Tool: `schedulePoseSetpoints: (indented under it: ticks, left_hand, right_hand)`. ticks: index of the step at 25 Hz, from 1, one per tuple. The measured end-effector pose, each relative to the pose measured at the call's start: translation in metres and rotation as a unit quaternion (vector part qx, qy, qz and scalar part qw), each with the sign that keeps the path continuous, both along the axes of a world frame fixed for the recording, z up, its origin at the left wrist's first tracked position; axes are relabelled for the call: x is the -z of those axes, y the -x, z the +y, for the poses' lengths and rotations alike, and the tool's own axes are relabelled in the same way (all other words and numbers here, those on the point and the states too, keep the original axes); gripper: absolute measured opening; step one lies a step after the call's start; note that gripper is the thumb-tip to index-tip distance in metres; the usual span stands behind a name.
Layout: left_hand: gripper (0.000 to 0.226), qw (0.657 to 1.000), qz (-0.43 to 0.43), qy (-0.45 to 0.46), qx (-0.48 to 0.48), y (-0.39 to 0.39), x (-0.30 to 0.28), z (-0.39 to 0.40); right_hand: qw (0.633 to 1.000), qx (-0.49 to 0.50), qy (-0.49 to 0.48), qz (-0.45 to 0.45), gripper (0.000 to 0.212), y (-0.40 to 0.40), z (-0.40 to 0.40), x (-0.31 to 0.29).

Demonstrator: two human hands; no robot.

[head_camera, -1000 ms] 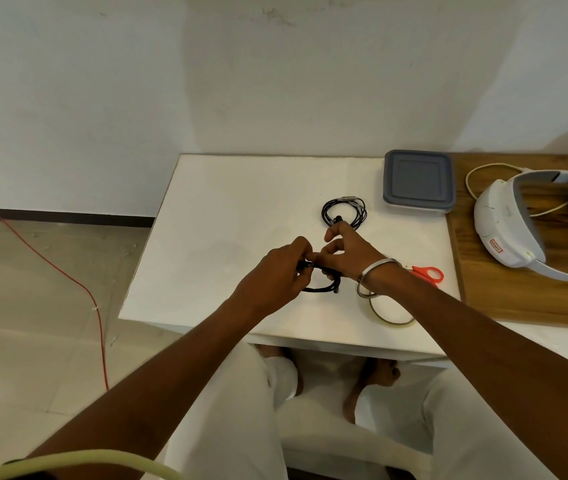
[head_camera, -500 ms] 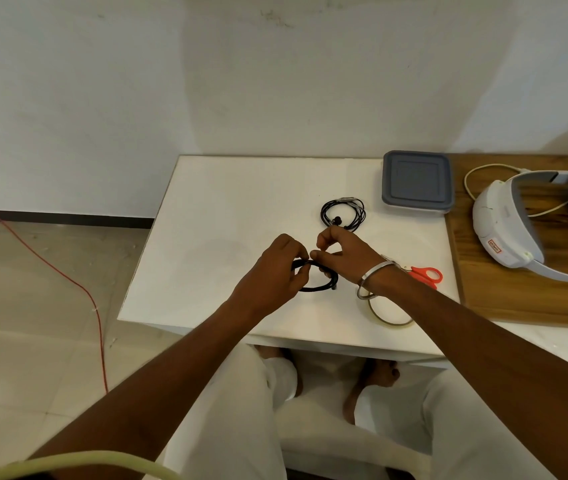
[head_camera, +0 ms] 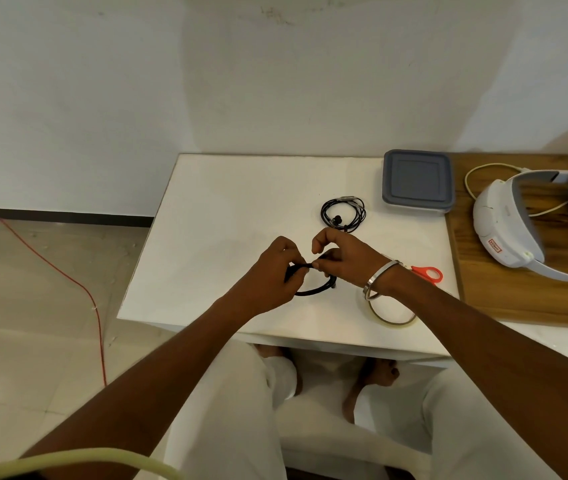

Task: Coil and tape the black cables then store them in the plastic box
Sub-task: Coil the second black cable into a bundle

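Observation:
Over the middle of the white table both my hands hold a coiled black cable. My left hand grips the coil's left side, fingers curled round it. My right hand pinches the coil's top from the right, with the index finger raised. A second black cable, coiled, lies farther back on the table. The plastic box with its grey lid on sits at the back right corner. A ring of tape lies near the front edge, under my right wrist.
Red-handled scissors lie to the right of my right wrist. A white headset with a pale cord rests on a wooden board to the right. A red wire runs across the floor at left.
Both hands stayed on the coil and shifted slightly back on the table. My right index finger has lifted off the coil.

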State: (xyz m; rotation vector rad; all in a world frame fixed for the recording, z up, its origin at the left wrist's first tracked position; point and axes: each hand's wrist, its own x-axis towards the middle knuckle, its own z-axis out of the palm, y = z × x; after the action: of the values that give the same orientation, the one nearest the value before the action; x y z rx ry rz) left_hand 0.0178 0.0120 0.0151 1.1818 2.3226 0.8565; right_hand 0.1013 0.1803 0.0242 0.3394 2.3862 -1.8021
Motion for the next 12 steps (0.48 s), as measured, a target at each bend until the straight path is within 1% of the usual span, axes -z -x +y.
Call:
schedulePoseSetpoints:
  ticks: [4,8,12]
  left_hand:
    - [0.02,0.993,-0.093,0.069,0.011,0.0064,-0.0044,0.0015]
    - [0.024,0.984,-0.143,0.103,0.013,0.0098,-0.008,0.0013]
    - [0.024,0.968,-0.213,0.126,-0.031,0.0067,-0.0087,0.004]
  right_hand:
    - [0.999,-0.014,-0.027,0.012,0.025,0.0012,-0.0014,0.0042]
    - [0.998,-0.02,-0.049,0.025,0.026,0.0042,-0.0008,0.0054]
    - [0.998,-0.019,-0.054,0.028,0.027,0.0049,-0.0022,0.0049]
